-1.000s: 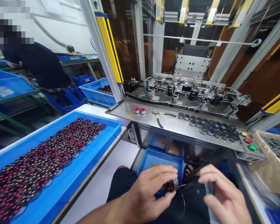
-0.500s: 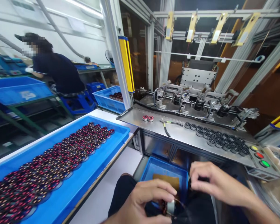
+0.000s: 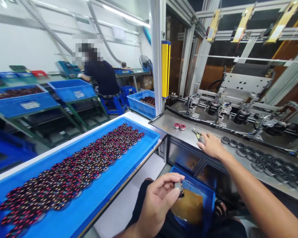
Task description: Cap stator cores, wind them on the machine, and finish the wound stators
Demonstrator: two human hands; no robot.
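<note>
Between the thumb and fingers of my left hand [image 3: 161,198] is a small round wound part [image 3: 179,187], above my lap. My right hand [image 3: 212,144] reaches onto the metal worktop [image 3: 167,121], its fingers on the handles of the pliers [image 3: 196,134]. Just left of the pliers sit two red-and-silver round parts [image 3: 179,126]. Rows of black round parts [image 3: 260,158] lie to the right of my right hand. Many red-and-black wound parts [image 3: 89,158] fill much of the long blue tray [image 3: 129,175] on my left.
Behind the worktop stands a machine [image 3: 245,84] with several fixtures and a yellow guard bar [image 3: 166,69]. A blue bin [image 3: 208,211] is below, between my legs and the cabinet. A seated person [image 3: 101,76] works at the back left near blue crates [image 3: 73,89].
The view has turned left. My right hand has moved from above my lap to the pliers on the worktop. My left hand has raised and turned the wound part.
</note>
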